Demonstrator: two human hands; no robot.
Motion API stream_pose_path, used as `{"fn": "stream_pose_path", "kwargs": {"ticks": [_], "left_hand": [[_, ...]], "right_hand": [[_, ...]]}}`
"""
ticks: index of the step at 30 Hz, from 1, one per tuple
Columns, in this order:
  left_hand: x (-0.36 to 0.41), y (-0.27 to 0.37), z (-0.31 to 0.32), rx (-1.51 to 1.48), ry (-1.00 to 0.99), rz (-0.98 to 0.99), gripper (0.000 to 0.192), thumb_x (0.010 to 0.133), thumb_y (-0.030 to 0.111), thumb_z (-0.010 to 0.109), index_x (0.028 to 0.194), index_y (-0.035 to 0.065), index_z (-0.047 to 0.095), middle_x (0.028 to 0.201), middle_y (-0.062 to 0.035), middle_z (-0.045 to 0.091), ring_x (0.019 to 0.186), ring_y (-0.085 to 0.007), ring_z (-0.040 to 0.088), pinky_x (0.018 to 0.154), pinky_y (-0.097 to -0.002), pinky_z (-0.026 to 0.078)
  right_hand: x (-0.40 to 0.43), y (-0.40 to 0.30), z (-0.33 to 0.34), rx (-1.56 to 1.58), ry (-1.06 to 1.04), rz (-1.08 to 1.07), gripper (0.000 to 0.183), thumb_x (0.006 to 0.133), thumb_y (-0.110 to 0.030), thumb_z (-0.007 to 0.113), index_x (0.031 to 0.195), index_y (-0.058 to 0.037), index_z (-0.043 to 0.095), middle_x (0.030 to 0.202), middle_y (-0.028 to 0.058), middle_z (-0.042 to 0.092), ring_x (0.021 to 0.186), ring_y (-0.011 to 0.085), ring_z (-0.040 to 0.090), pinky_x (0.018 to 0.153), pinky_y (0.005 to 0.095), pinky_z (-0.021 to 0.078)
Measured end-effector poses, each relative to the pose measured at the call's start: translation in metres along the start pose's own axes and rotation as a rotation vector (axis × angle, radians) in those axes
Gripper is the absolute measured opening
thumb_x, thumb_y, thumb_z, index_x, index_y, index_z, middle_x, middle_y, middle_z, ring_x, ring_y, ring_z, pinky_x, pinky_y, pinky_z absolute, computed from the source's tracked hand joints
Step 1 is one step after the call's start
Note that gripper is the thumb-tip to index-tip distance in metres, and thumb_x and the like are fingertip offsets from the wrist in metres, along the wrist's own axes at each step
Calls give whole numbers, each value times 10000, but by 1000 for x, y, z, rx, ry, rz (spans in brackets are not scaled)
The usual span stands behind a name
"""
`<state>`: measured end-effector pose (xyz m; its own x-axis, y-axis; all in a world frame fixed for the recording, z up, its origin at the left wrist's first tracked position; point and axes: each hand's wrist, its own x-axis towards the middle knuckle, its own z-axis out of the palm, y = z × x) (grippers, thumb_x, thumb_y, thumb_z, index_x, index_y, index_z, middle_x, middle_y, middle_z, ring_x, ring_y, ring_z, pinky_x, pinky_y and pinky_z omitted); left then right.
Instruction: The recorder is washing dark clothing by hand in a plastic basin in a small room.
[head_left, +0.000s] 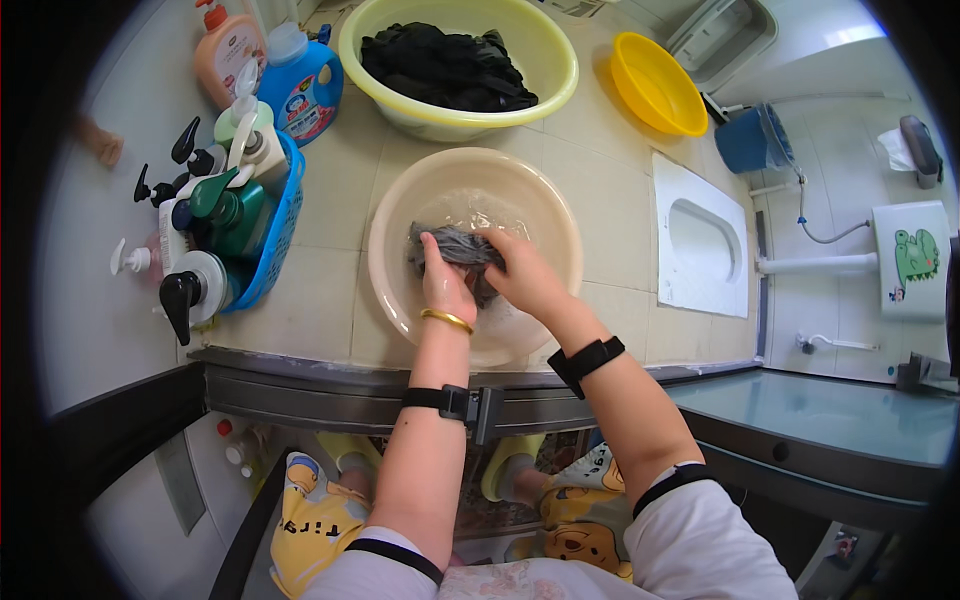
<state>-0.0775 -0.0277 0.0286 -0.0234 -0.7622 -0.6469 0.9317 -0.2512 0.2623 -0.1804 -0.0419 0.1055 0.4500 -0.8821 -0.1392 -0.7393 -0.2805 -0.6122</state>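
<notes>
Both of my hands hold a wet, bunched dark grey cloth (454, 244) over a pale beige plastic basin (386, 300). My left hand (448, 289) supports it from the near side, thumb up along the cloth. From the right, my right hand (521, 270) curls its fingers around the other end. Water with some bubbles (480, 206) lies in the bottom of the basin. Part of the cloth hangs below my hands, and the fingertips are partly hidden behind it.
Beyond stands a pale yellow tub (551, 82) with black fabric (442, 67). To the left are a blue basket (285, 217) of pump bottles and a blue detergent jug (304, 90). A yellow basin (660, 86) and squat toilet (701, 240) lie right. A dark door track (300, 386) runs below my forearms.
</notes>
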Motion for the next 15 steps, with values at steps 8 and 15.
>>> {"fn": "stream_pose_path", "kwargs": {"ticks": [8, 15], "left_hand": [[51, 16, -52, -144, -382, -363, 426, 855, 480, 472, 888, 60, 540, 801, -75, 594, 766, -189, 566, 696, -317, 478], [11, -22, 12, -31, -75, -233, 405, 858, 455, 438, 999, 96, 563, 1035, -50, 593, 938, -214, 565, 803, -371, 455]], "right_hand": [[-24, -65, 21, 151, 221, -92, 154, 687, -76, 511, 837, -45, 524, 808, 172, 478, 840, 356, 494, 693, 381, 400], [20, 12, 31, 142, 381, 279, 210, 747, -221, 593, 818, -34, 527, 833, 206, 501, 818, 391, 509, 702, 425, 415]]}}
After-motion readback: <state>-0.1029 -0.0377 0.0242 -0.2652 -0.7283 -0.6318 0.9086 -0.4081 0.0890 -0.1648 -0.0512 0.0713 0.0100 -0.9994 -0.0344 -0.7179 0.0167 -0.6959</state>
